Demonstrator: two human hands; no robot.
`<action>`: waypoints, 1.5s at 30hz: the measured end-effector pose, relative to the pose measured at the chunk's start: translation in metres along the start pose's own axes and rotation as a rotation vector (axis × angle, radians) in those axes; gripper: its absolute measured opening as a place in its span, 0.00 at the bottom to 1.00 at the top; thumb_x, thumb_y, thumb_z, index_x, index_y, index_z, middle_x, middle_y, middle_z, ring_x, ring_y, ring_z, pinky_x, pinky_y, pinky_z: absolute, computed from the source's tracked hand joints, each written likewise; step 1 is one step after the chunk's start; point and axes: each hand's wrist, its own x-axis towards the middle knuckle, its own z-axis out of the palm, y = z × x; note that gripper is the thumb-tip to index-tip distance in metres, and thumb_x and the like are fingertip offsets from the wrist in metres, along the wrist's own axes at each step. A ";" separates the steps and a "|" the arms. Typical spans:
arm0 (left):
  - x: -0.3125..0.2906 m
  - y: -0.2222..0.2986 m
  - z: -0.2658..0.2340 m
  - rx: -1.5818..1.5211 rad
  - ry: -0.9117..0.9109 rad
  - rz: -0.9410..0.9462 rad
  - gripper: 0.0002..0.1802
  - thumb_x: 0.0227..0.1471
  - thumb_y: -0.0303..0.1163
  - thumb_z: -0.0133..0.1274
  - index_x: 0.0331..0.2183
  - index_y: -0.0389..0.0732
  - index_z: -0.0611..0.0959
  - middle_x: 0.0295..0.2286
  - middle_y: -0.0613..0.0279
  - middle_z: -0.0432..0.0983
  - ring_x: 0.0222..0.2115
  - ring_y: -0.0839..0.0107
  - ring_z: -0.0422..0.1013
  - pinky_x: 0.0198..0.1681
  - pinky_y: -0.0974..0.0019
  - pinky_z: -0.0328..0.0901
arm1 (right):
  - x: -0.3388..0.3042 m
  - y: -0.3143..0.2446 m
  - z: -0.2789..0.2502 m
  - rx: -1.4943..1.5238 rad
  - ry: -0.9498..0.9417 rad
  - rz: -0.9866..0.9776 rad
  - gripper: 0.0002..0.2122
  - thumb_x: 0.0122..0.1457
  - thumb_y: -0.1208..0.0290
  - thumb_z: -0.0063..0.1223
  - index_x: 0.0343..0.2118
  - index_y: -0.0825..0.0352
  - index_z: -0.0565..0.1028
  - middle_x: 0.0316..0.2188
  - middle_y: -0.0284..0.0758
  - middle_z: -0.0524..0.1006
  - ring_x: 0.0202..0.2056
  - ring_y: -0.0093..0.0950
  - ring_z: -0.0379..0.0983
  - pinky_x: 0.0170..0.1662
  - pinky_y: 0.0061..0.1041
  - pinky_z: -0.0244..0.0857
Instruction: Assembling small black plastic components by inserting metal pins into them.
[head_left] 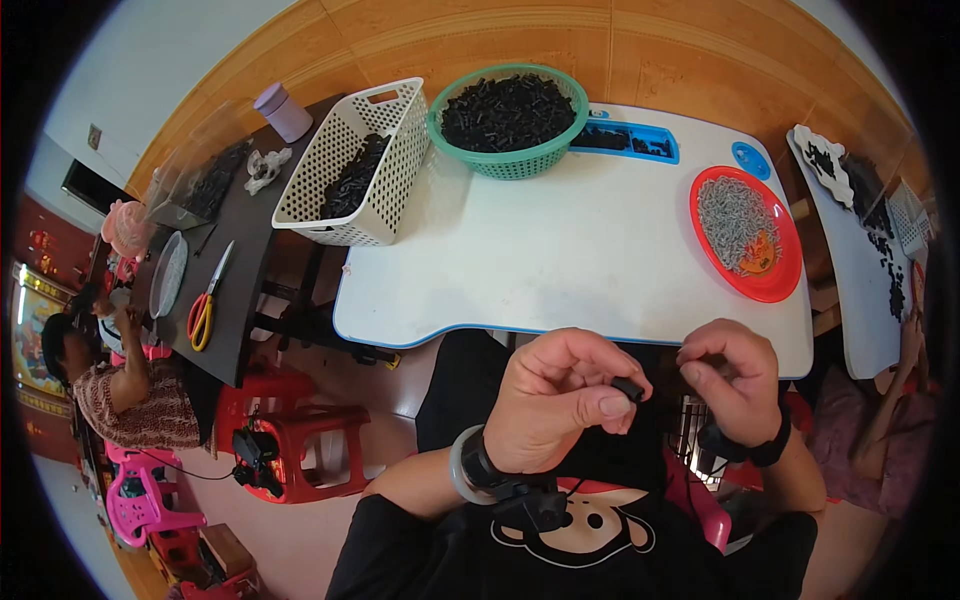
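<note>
Just off the worktop's (pixel 520 270) near edge, I have the left hand (pixel 545 405) pinched on a short black piece (pixel 628 389), thumb on the near side and forefinger behind. That grip is closed down to the piece's own thickness, with one end poking out past the fingertips. Facing it, apart from it, is the right hand (pixel 738 385); its thumb and forefinger curl nearly together, and I cannot tell whether anything tiny sits between them.

I judge the piece very light, matt and probably rubbery or soft plastic: unlikely to break, but apt to roll or twist if squeezed off-centre. I would take it by its long sides around the middle, with modest pressure, leaving the end clear.

The left forearm rises from the lower edge, fingers pointing rightward, a pale bangle (pixel 458 475) and black strap at the wrist. The right arm comes from the lower right, wrist turned inward, fingers pointing left.

Farther out, a red plate (pixel 770 290) at the worktop's right side carries small grey pieces (pixel 735 220). Along the back I see a green basket (pixel 515 165) heaped with black pieces and a blue tray (pixel 675 148) beside it; a white basket (pixel 390 190), also holding dark ones, is at the left.
</note>
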 end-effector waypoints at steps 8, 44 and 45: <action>0.003 -0.001 0.000 0.181 0.006 0.044 0.11 0.44 0.22 0.61 0.32 0.34 0.76 0.29 0.51 0.74 0.25 0.67 0.71 0.29 0.67 0.67 | 0.015 -0.025 0.016 -0.054 -0.048 -0.273 0.09 0.46 0.83 0.58 0.32 0.69 0.74 0.26 0.37 0.75 0.26 0.30 0.72 0.29 0.24 0.65; 0.059 -0.053 -0.121 1.517 0.261 0.350 0.07 0.40 0.23 0.59 0.28 0.39 0.81 0.27 0.57 0.77 0.27 0.57 0.72 0.31 0.60 0.67 | 0.045 0.157 -0.108 -0.838 0.113 0.224 0.04 0.48 0.75 0.55 0.27 0.69 0.75 0.28 0.43 0.76 0.32 0.44 0.73 0.37 0.39 0.67; 0.059 -0.053 -0.121 1.525 0.279 0.363 0.07 0.40 0.23 0.59 0.28 0.39 0.81 0.27 0.57 0.77 0.27 0.57 0.72 0.31 0.60 0.67 | 0.047 0.151 -0.107 -0.845 0.105 0.259 0.05 0.48 0.75 0.55 0.27 0.69 0.75 0.27 0.44 0.76 0.32 0.44 0.73 0.37 0.39 0.67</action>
